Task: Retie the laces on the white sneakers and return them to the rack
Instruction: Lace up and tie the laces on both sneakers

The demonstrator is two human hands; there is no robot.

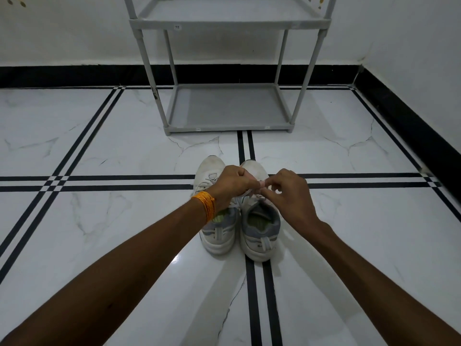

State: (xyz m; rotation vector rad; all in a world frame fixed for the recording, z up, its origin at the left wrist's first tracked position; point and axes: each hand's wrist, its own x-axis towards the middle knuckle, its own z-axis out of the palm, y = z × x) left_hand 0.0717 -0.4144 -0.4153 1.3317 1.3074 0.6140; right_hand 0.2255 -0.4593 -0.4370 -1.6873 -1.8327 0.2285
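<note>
Pinching the laces of the right-hand sneaker with both the left hand and right hand, fingertips nearly meeting over the tongue, pair parked heels-toward-camera on the tiled floor just short of the grey rack. Probably soft, floppy cord, so best gripped close to the crossing; shoes look light, easy to lift by the heel collars. Can't make out the knot itself, knuckles cover it, and the left sneaker is half hidden under the wrist with the orange bangles.

Light: dim, cool, even.
Glare: soft sheen on floor by sneakers.
Focus: sharp.
Edges: wide-angle bowing.
</note>
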